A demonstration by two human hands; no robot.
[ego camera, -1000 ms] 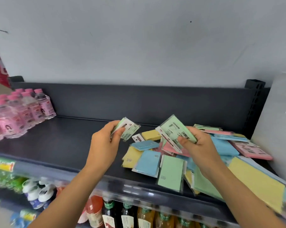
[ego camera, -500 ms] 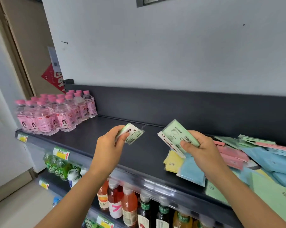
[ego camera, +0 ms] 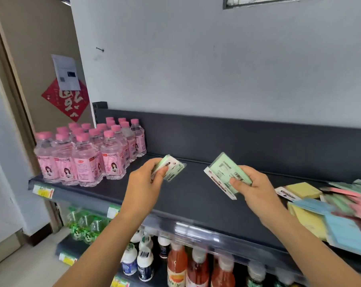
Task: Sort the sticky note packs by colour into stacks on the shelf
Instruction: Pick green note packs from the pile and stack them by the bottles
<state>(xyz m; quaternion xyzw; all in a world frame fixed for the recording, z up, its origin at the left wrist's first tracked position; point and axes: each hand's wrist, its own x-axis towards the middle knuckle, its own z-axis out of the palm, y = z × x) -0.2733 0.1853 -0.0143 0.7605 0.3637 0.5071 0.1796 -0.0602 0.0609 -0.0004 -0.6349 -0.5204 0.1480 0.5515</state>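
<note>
Two green packs were in play here. The small pack [ego camera: 172, 169] was pinched in the left grip [ego camera: 144, 184], thumb on top and fingers curled under, held just above the shelf [ego camera: 196, 199]. The bigger pack [ego camera: 223, 175] sat in the right grip [ego camera: 256, 188], thumb pressing its label side, tilted, also off the shelf. So both grips were closed round a pack, neither one free. Between the grips showed dark shelf top. Off to the right of the right grip lay the unsorted pile [ego camera: 331, 206], yellow, blue, pink and green all mixed, partly blurred. Left of the left grip stood pink-capped bottles [ego camera: 88, 160]. Looked to me like the start of a green stack: both packs picked, neither set down yet. Next move, I'd guess, calls for one pack laid flat on the shelf between the grips and the other squared on top, well clear of the bottles and the pile.
</note>
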